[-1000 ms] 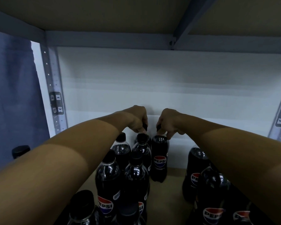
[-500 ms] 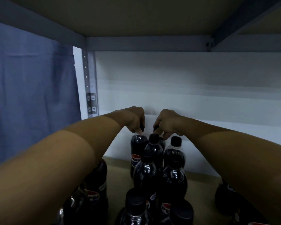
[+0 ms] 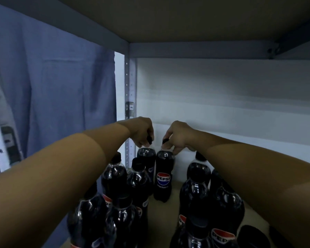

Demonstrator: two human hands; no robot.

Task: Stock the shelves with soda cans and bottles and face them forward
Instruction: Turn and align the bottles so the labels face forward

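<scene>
We see blue curtain (image 3: 61, 104) hanging left of rack. Grey perforated upright post (image 3: 130, 90) stands beside it, small clip bracket (image 3: 129, 110) on post. White wall (image 3: 231, 104) behind. Grey crossbeam (image 3: 195, 50) overhead, tan board (image 3: 186, 17) above.

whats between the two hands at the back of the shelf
Head view: nothing but a bare gap showing the white back wall between left hand and right hand.

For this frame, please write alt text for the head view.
Two bare hands reach to the shelf's back, the left hand and right hand each gripping a Pepsi bottle's cap. The right-hand bottle shows its logo forward; more dark bottles stand nearer.
</scene>
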